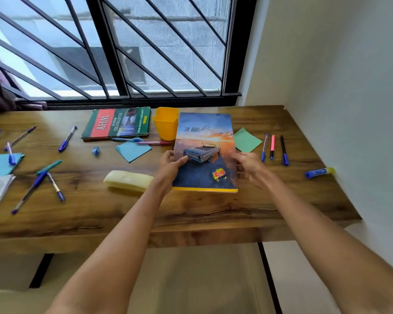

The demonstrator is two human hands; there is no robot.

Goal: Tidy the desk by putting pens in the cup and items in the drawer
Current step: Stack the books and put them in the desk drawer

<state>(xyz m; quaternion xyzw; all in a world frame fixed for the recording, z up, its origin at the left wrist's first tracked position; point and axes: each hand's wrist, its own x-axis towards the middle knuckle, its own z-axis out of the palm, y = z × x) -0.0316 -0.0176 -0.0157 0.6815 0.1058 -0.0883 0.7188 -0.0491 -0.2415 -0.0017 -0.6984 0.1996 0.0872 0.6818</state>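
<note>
Daylight from window (pixel 123 48), soft pic (wide-angle bend at edges).

Glossy printed card cover on the notebook (pixel 204 152), catching a sheen between the fingers of the left hand (pixel 171 162) and right hand (pixel 247 165). Beneath the fingers, the desk (pixel 191 214) shows matt wood grain. Past the fingertips stands a smooth yellow plastic cup (pixel 165 124); left of them, a matt foam-like pale pad (pixel 128 180) and plain paper notes (pixel 133 150).
</note>
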